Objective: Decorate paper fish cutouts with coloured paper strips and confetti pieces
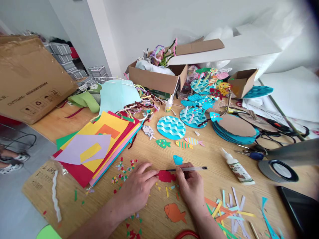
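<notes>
Orange paper fish sits by the tabletop's front edge. Just behind it, left hand lies spread flat, fingertips pinning a red paper cutout, while right hand pinches a pen against it.

A white wall fills the top; grey floor shows lower left (beside the wooden table), crates stacked upper left.

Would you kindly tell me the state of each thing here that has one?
left hand, pressing the red paper fish
right hand, gripping the pen
glue bottle, lying on its side
small glue bottle, upright
cardboard box, open, full
tape roll, lying flat
</notes>
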A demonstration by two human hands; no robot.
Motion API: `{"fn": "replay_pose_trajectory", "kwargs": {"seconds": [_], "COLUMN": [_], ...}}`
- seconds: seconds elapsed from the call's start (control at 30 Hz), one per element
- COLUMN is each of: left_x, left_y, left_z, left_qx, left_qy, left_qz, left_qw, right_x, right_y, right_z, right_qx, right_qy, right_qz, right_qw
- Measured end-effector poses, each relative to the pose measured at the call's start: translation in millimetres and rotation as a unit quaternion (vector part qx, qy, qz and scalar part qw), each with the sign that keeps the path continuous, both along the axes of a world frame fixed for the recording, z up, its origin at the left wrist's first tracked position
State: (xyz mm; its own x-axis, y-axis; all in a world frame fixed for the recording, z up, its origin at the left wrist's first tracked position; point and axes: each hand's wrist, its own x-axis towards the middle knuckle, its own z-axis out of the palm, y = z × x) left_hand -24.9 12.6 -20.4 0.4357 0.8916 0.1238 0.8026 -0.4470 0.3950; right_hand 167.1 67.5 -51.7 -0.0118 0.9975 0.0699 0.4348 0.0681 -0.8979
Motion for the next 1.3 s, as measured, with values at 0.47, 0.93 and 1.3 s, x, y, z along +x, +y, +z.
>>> {"fn": "replay_pose_trajectory", "kwargs": {"seconds": [0.47,0.93,1.3], "left_x": [0.8,0.3,0.8], "left_y": [0.8,0.6,0.3], "left_z": [2.8,2.3,3.5], "left_qx": [0.005,0.000,0.009], "left_qy": [-0.005,0.002,0.002], "left_qz": [-0.001,-0.001,-0.005], "left_qw": [1.000,1.000,1.000], "right_x": [0.6,-0.8,-1.2], "right_y": [-0.4,-1.4,-1.4], "right_z": [-2.2,2.6,1.7], "right_qx": [0.007,0.007,0.000], "right_qy": [0.024,0.035,0.027], "right_qz": [-0.003,-0.031,-0.026], "right_qw": [1.000,0.999,0.999]}}
